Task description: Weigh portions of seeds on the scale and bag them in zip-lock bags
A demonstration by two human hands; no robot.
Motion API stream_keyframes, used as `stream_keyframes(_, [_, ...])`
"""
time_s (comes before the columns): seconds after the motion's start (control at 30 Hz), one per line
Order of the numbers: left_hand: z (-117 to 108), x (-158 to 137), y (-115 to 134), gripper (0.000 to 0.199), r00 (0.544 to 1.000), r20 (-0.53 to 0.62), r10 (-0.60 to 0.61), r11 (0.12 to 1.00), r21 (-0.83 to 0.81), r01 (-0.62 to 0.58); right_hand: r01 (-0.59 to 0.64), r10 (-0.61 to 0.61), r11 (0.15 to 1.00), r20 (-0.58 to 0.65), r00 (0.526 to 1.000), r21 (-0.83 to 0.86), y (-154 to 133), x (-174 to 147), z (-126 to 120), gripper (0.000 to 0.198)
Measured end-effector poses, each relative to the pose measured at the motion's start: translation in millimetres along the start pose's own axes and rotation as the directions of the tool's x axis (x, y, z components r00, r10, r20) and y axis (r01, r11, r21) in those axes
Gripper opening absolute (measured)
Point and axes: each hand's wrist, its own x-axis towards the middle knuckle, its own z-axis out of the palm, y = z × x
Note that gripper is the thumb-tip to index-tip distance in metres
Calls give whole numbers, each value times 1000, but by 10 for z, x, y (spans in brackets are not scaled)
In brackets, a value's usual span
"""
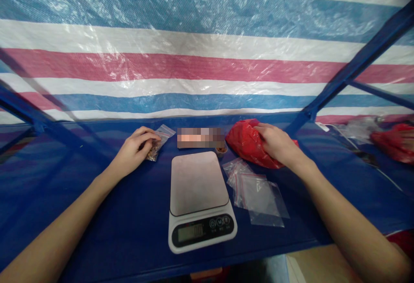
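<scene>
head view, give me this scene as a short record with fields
left hand: fingers curled at filled zip bag
right hand: on red bag, fingertips hidden
scale: between the forearms; dim display, seems to read 0.0
flat zip bags: overlapping, right of scale
small cup: brownish contents, beyond scale
surface: blue tabletop
backdrop: striped sheet

A: What sort of place, approx?
B: Makeshift packing stn, small wkshop type, prob. Blue worktop [136,222] w/ a blue frame [371,46], striped plastic tarp [200,65] hung behind as backdrop.
A: Why packing?
B: Digital scale [199,184] at ctr, clear zip bags [261,194] just beside it, plus a filled baggie [154,151] to the L. Bldg itself? Can't tell.
</scene>
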Motion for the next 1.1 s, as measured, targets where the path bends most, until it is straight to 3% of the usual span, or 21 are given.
stream_keyframes(0.17, [-11, 4, 10, 35, 1000, 3, -5, 1000, 0, 5, -10, 10, 1000, -42, 999, 7, 30, 2, -83, 36])
stream_keyframes(0.27, [-13, 5, 17, 34, 1000, 1, -2, 1000, -14, 2, 3, 16, 995, -194, 981, 98, 82, -13, -156, 19])
stream_keyframes(0.43, [-1, 4, 16, 34, 1000, -8, 4, 1000, -29, -4, 62, 42, 983, -535, 844, 174, -102, -77, -357, 13])
stream_keyframes(0.53, [4, 2, 17, 34, 1000, -4, 8, 1000, -25, -8, 232, -73, 957, -629, 774, 175, -420, -119, -384, 12])
stream_keyframes(0.6, [4, 3, 20, 34, 1000, -1, 8, 1000, -19, -8, 367, -177, 910, -618, 766, 195, -621, -129, -321, 12])
stream_keyframes(0.7, [1, 5, 25, 34, 1000, -1, 4, 1000, -8, -4, 458, -271, 856, -548, 792, 239, -783, -112, -151, 12])
stream_keyframes(0.83, [-3, 7, 30, 35, 1000, 8, -5, 1000, -13, 5, 476, -312, 835, -475, 823, 277, -775, -73, 20, 11])
stream_keyframes(1.1, [4, -3, 14, 35, 1000, 3, -8, 1000, -12, 8, 500, -325, 773, -434, 840, 390, -785, -57, 39, 10])
